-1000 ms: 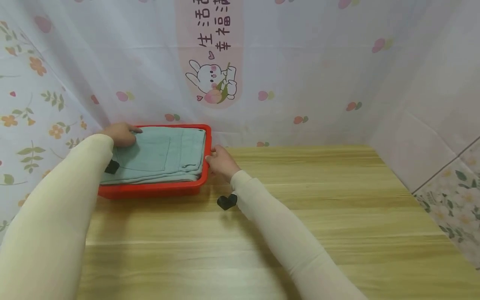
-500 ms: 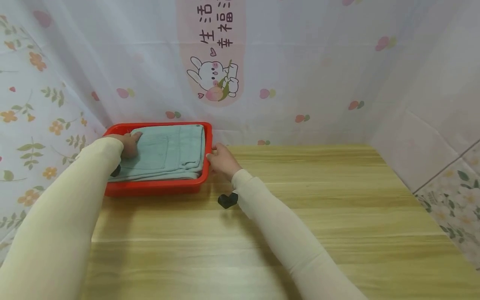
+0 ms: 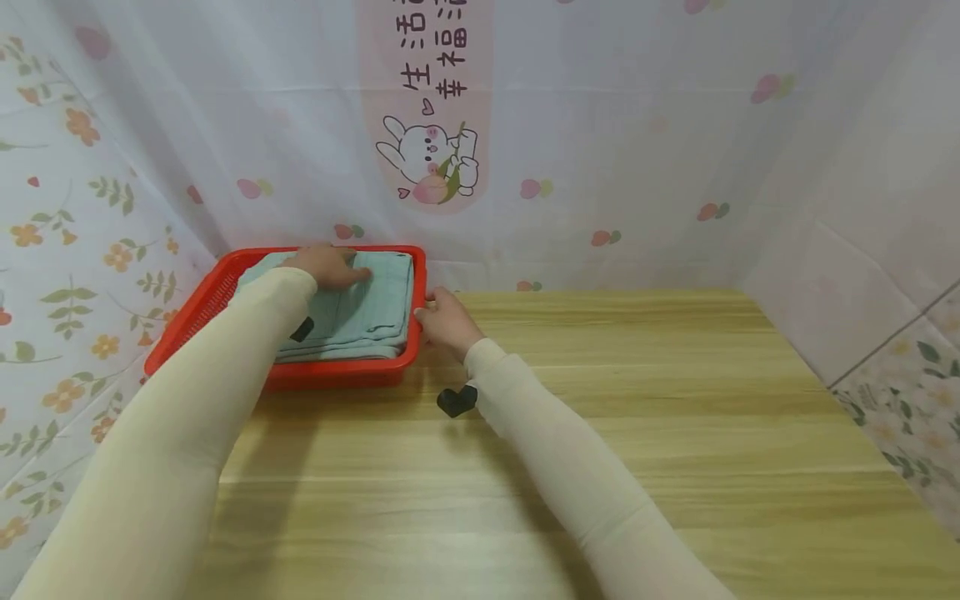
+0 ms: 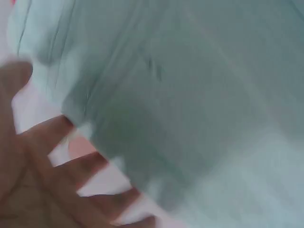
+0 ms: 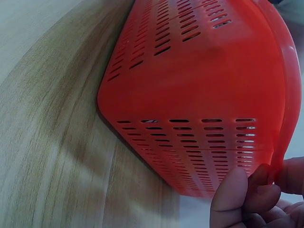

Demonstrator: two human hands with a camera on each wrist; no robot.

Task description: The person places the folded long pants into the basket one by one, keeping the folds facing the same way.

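A folded, light blue-green garment with stitched seams lies inside a red plastic basket against the back curtain. Over the garment's top, toward its far side, my left hand lies with fingers extended. In the left wrist view, that hand has spread fingers along the edge of the cloth; firm contact is hard to judge through the blur. My right hand holds the basket's right rim. From the right wrist, the hand pinches the rim of the slotted basket between thumb and fingers.
The wood-grain table extends in front of the basket and to its right. A printed curtain hangs along the back, and a floral cloth closes the left side. Dark camera mounts stick out at the wrists.
My left hand has moved right across the garment, from its left end to nearer the middle, uncovering the basket's left end. The right hand stays at the rim.
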